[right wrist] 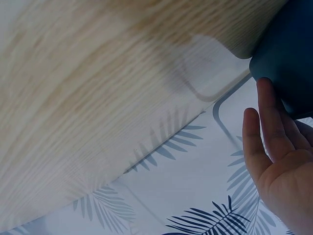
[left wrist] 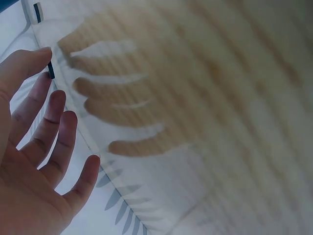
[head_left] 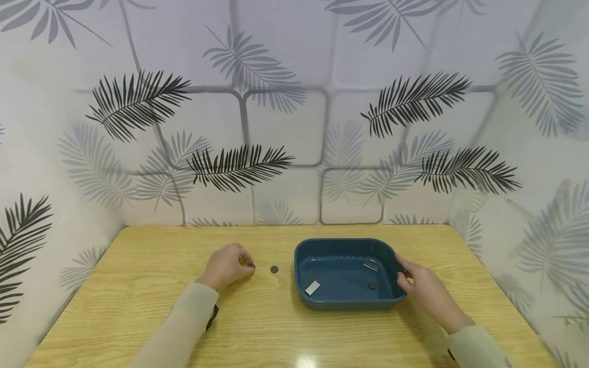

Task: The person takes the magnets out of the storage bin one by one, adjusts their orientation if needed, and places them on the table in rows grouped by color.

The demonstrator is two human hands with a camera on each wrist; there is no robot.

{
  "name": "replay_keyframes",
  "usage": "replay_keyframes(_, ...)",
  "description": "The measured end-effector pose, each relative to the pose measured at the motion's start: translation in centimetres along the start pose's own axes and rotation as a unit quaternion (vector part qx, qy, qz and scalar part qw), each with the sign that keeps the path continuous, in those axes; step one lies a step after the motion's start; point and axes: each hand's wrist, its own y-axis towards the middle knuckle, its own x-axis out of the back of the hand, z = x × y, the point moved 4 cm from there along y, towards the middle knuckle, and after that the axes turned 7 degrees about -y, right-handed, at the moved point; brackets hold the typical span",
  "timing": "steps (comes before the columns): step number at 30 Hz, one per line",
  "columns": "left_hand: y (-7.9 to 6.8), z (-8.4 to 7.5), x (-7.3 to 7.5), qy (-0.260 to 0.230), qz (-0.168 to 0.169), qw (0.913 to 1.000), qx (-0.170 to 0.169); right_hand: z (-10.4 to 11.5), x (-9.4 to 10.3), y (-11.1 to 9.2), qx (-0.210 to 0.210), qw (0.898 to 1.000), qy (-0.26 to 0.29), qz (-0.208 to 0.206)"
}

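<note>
My left hand [head_left: 230, 266] pinches a small dark disc [head_left: 251, 266] between thumb and index finger, over the left part of the table. In the left wrist view the disc [left wrist: 51, 70] appears edge-on at the fingertips, and the other fingers are spread. A second dark disc [head_left: 274, 269] lies between that hand and a blue plastic basin [head_left: 349, 305]. On the basin's right end, my right hand [head_left: 425, 289] holds the rim, with its fingers against the outer wall in the right wrist view.
Inside the basin are a white rectangular piece [head_left: 312, 288] at the left, a greyish rectangular piece [head_left: 370, 265] at the back right and a dark disc [head_left: 372, 285]. The wood-grain table [head_left: 257, 337] meets a leaf-patterned wall covering [head_left: 285, 199] at the back and sides.
</note>
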Motion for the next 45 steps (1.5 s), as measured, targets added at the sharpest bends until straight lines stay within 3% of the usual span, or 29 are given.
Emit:
replay_keyframes(15, 0.2, -0.5, 0.5, -0.007, -0.005, 1.0000, -0.003, -0.1, -0.1, 0.0, -0.005, 1.000, 0.003, 0.013)
replay_keyframes(28, 1.3, -4.3, 1.1, 0.050, 0.007, 0.9967, -0.063, -0.1, 0.0, 0.0, 0.000, 1.000, -0.001, 0.001)
replay_keyframes(40, 1.5, -7.2, 1.1, 0.054, 0.004, 0.9944, -0.091, -0.1, 0.1, 0.0, 0.006, 1.000, 0.004, -0.002)
replay_keyframes(45, 1.4, -8.9, 1.1, 0.057, -0.010, 0.9910, -0.120, -0.3, 0.0, 0.0, 0.007, 1.000, 0.000, -0.006)
